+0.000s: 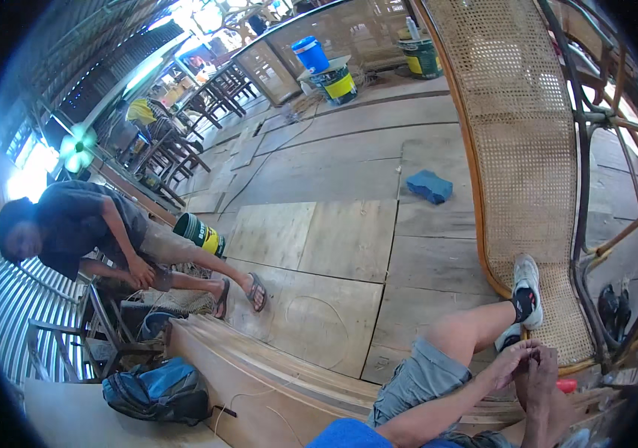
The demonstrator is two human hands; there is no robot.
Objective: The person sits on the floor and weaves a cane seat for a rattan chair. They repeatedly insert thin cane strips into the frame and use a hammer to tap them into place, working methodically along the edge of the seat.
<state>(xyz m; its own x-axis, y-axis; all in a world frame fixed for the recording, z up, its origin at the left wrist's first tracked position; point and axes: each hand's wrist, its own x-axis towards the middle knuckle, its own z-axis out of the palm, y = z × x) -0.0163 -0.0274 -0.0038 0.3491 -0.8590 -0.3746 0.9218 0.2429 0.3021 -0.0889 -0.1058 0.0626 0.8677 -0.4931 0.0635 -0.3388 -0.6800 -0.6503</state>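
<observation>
Both my hands are together above my bent knee at the lower right. The fingers of my left hand (512, 364) are pinched closed, and close against them the fingers of my right hand (540, 371) are curled in. Whatever lies between the fingertips is too small or hidden to make out. Just beyond the hands stretches a long woven cane panel (517, 149) with a curved wooden frame. My foot in a white shoe (527, 287) rests on its near end. Beside the right hand shows a small red object (566, 385).
A person (87, 224) sits at the left beside a green bucket (199, 233). A backpack (158, 392) lies on stacked boards (259, 366) nearby. A blue cloth (429, 186) is on the plywood floor. Dark curved poles (582, 149) border the panel's right side. Farther back stands a blue water jug (310, 54).
</observation>
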